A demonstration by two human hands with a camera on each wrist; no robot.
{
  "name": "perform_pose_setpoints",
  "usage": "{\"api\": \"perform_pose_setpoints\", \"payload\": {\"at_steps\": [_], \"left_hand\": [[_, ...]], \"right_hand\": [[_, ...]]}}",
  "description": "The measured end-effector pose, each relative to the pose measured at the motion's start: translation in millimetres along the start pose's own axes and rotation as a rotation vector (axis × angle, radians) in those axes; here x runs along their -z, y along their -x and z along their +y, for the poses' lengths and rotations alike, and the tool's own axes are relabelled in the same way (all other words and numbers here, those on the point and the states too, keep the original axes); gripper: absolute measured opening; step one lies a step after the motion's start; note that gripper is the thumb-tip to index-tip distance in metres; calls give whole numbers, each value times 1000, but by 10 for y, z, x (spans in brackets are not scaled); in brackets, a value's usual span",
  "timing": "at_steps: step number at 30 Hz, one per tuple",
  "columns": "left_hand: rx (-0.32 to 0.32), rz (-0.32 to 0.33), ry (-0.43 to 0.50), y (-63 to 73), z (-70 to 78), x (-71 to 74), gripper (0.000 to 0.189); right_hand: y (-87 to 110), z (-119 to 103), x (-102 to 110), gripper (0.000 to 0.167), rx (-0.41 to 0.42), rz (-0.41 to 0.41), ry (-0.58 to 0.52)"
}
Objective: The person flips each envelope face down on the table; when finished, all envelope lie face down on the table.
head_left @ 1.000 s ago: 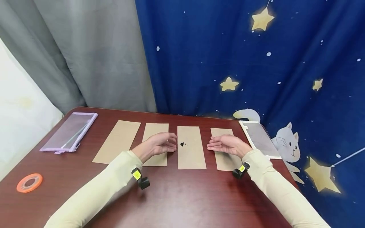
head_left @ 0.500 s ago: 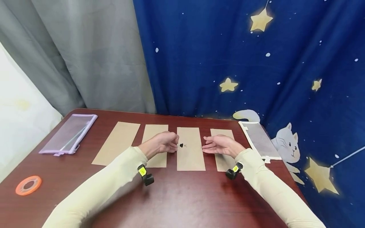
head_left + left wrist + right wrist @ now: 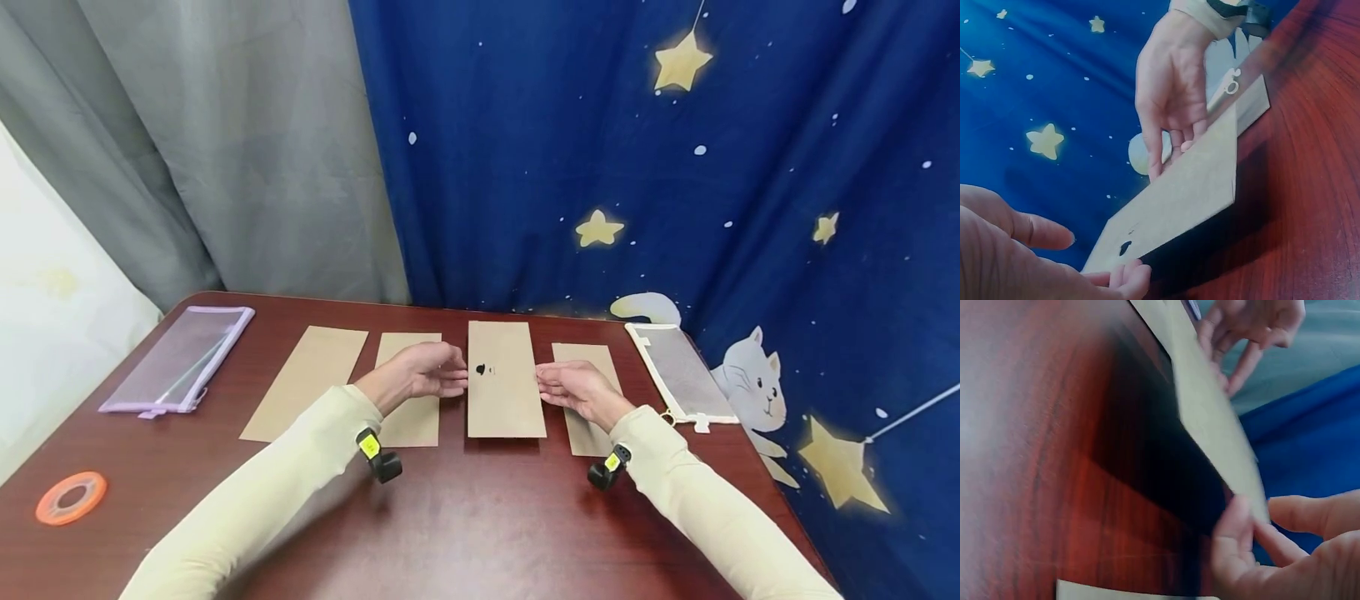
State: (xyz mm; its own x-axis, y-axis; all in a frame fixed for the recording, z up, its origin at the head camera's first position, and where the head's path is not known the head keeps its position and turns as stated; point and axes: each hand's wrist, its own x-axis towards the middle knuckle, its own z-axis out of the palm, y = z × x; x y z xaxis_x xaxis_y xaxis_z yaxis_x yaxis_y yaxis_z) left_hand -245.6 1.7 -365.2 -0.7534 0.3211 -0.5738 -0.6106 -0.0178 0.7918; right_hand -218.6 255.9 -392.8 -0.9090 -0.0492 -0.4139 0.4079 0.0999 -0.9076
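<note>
A flat brown kraft-paper rectangle (image 3: 504, 392) with a small black hat-shaped mark is raised off the table, its shadow dark beneath it in the right wrist view. At its left edge, my left hand (image 3: 431, 371) has its fingertips curled at the paper near the mark; the thumb stands apart above it in the left wrist view. My right hand (image 3: 573, 387) holds the opposite edge between fingers and thumb. Three similar brown paper pieces lie flat: one at far left (image 3: 315, 375), one beneath the left wrist (image 3: 416, 425), one under the right hand (image 3: 588, 437).
On the dark red table (image 3: 480, 517) lie a lilac mesh zip pouch (image 3: 176, 358) at back left and a white-edged mesh pouch (image 3: 682, 371) at back right. An orange ring-shaped roll (image 3: 71, 498) sits at the left. Grey and blue curtains (image 3: 487, 167) hang behind.
My right hand has moved left onto the paper's right edge. The marked paper, flat before, has come up off the table between both hands.
</note>
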Motion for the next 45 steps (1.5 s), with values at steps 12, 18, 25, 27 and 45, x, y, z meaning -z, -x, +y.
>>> {"api": "perform_pose_setpoints", "payload": {"at_steps": [12,18,25,27,45], "left_hand": [[-74,-38,19,14,57,72,42],[-155,-35,2,-44,86,100,36],[-237,-20,-53,-92,51,144,26],[-244,-18,-42,-105,34,162,22],[-235,26,119,-191,-46,93,12]], "right_hand": [[136,35,-41,48,48,46,-112],[218,-7,22,52,74,-14,-170],[207,-41,19,52,89,-22,-96],[181,-66,0,50,114,-11,-26],[538,-196,-1151,9,880,396,1428]]}}
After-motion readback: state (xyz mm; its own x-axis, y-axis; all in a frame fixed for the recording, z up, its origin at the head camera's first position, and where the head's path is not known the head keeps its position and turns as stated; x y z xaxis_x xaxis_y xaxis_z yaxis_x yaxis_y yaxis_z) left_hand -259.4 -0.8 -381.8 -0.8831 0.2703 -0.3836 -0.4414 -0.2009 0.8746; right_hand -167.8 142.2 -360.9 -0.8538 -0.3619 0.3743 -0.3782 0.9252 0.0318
